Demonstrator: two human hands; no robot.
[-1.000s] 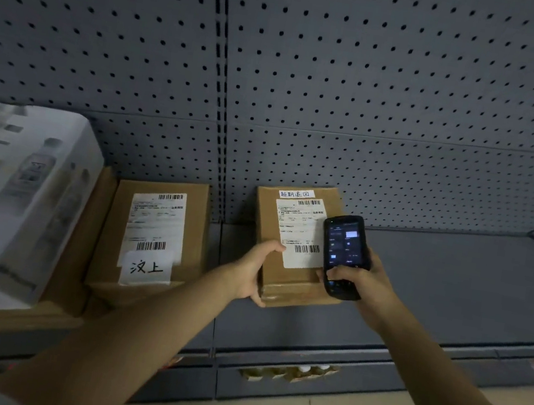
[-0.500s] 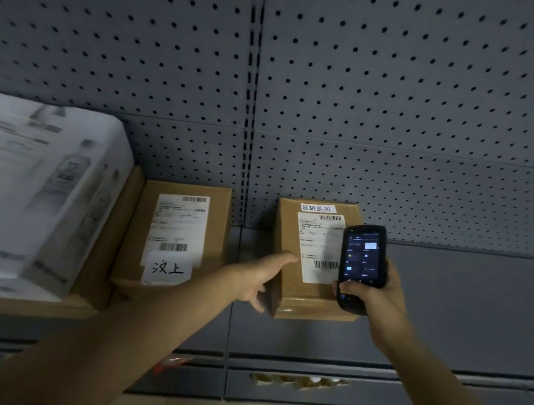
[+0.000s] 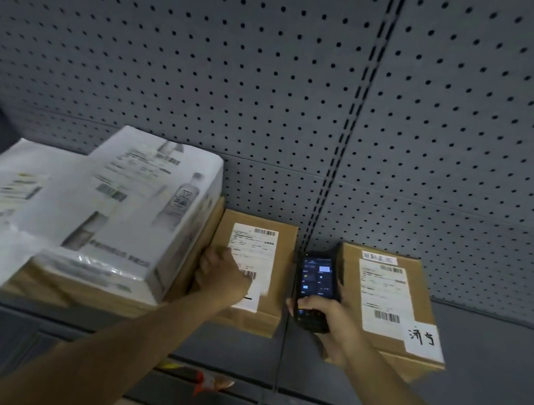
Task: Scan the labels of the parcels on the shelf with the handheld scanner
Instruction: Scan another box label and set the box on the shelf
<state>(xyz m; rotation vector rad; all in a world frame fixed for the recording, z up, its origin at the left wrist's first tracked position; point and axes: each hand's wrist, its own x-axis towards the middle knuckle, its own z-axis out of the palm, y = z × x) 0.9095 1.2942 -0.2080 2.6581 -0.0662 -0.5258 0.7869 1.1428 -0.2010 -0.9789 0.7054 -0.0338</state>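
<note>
Two brown parcels lie on the grey shelf [image 3: 494,361]. The middle parcel [image 3: 277,273] carries a white label [image 3: 253,250]; my left hand [image 3: 220,276] curls over its left edge and covers the label's lower left part. My right hand [image 3: 327,320] grips the black handheld scanner [image 3: 316,279], screen lit, upright in the gap between the two parcels. The right parcel [image 3: 422,288] shows a barcode label [image 3: 380,294] and a handwritten note [image 3: 422,336] at its front corner.
To the left, a white box printed with bottles [image 3: 138,218] and a white mailer bag [image 3: 15,209] sit on a large flat brown carton [image 3: 72,291]. A grey pegboard wall [image 3: 276,82] stands behind. Small items [image 3: 211,383] lie on a lower shelf.
My left hand has left the right parcel and moved onto the middle parcel. The scanner has shifted left off the right parcel's label. My view has swung left.
</note>
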